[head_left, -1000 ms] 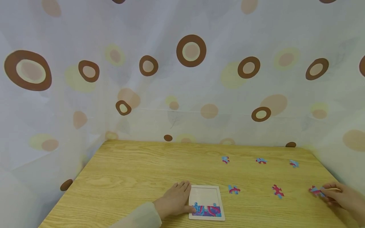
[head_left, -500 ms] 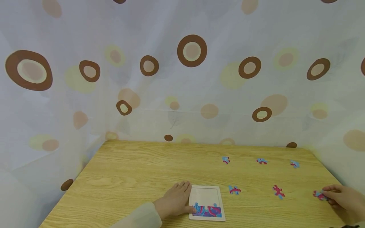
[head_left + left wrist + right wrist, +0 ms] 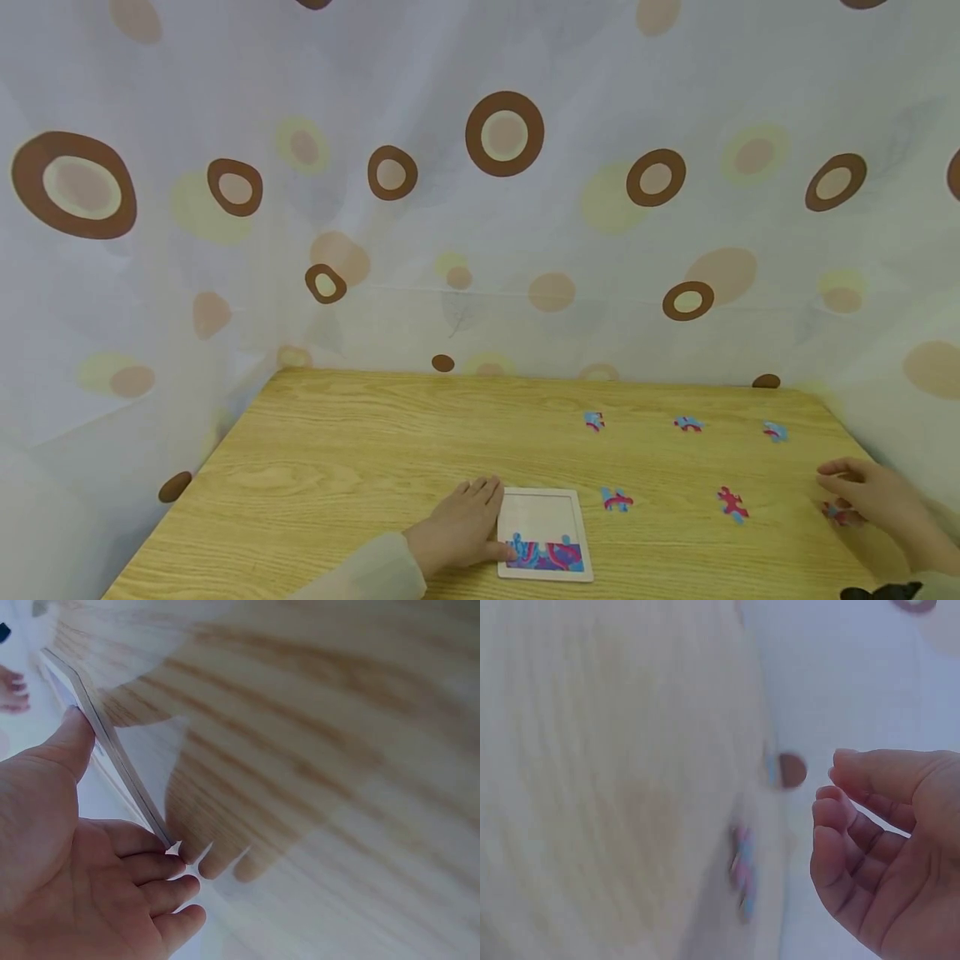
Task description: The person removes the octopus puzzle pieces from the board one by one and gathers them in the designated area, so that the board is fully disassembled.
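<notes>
Head view: the right hand (image 3: 873,500) holds nothing above a puzzle piece (image 3: 835,513).
Fingertips apart, it hangs clear of the piece, at its eight o'clock; the left hand (image 3: 459,527) touches the puzzle frame (image 3: 542,575) at three o'clock.

Head view: puzzle piece (image 3: 836,514) was partly hidden by the right hand (image 3: 873,497); full outline unreadable. Left hand (image 3: 459,525), by its thumb, covered a bit of the tray's (image 3: 543,575) left rim. Dark object (image 3: 883,592) was cut off by the bottom edge, unidentified. Right wrist view: tabletop (image 3: 592,787) grain was blurred. Left wrist view: tray's face was mostly hidden.
</notes>
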The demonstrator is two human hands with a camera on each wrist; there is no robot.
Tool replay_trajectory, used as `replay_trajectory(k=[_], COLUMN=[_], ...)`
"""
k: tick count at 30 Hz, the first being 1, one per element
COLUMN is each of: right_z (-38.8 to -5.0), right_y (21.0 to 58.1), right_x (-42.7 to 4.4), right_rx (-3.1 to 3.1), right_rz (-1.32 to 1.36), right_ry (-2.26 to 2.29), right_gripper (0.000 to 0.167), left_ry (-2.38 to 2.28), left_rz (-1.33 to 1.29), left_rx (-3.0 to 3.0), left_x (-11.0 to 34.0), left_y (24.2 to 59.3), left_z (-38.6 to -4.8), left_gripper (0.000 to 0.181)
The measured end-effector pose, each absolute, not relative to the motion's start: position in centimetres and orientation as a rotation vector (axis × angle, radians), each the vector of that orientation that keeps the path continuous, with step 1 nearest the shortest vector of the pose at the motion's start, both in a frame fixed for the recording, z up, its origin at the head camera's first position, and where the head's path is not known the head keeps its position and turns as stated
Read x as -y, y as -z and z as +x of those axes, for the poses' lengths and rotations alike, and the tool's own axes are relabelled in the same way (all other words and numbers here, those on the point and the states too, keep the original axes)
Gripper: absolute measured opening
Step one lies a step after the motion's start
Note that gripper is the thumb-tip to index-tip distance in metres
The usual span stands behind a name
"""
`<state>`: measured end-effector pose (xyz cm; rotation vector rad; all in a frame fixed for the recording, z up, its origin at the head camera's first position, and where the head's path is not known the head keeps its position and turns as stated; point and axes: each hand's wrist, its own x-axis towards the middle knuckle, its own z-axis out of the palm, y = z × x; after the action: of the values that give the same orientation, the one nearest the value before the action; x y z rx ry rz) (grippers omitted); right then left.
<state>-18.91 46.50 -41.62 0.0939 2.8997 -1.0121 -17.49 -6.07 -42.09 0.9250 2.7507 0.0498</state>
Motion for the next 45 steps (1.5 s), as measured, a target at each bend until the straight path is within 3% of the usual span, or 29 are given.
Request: replay_trajectory(k=[13, 23, 34, 45], right_z=[-20.3, -20.0, -18.4, -16.9], right_y=[38.4, 38.0, 40.4, 42.5], right_x=[-34.0, -26.7, -18.0, -13.5], right_rx=[-2.804, -2.615, -2.398, -2.393], right_rz=[-0.392, -0.665, -0.939, -1.002], right_ry=[1.228, 1.256, 1.225, 1.088], right_gripper=[0.033, 0.027, 0.015, 0.023], left_ry=[-0.073, -0.123, -0.119, -0.122], left_rz=[1.018, 1.116, 1.128, 1.141], left_rx=[-2.757, -2.725, -2.723, -2.708], left_x=[6.3, 7.0, 7.5, 7.6], left_y=[41.8, 42.3, 42.2, 42.1], left_z=[-17.3, -17.3, -17.2, -17.2], left_gripper=[0.080, 0.082, 0.095, 0.095])
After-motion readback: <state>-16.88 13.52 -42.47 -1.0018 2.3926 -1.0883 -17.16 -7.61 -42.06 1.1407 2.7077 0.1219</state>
